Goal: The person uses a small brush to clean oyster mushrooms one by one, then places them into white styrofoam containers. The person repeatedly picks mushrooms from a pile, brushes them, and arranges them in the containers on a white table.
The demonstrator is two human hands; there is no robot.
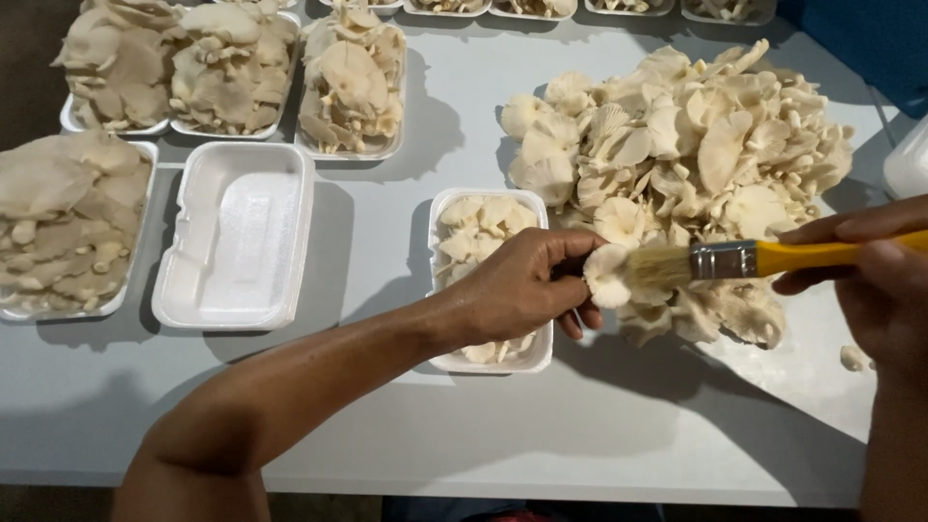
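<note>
My left hand (527, 282) pinches a single pale oyster mushroom (606, 275) above the right edge of a white foam tray (530, 359) that is partly filled with mushrooms. My right hand (875, 280) holds a paintbrush with a yellow handle (831, 253) and a metal ferrule. The pale bristles (657, 265) touch the held mushroom. A large loose pile of oyster mushrooms (691, 155) lies just behind both hands on the grey table.
An empty white foam tray (237, 237) sits left of centre. Filled mushroom trays stand at the left (68, 222) and back left (232, 68), (353, 82). More trays line the far edge (541, 8). A white container (909, 164) is at the right edge.
</note>
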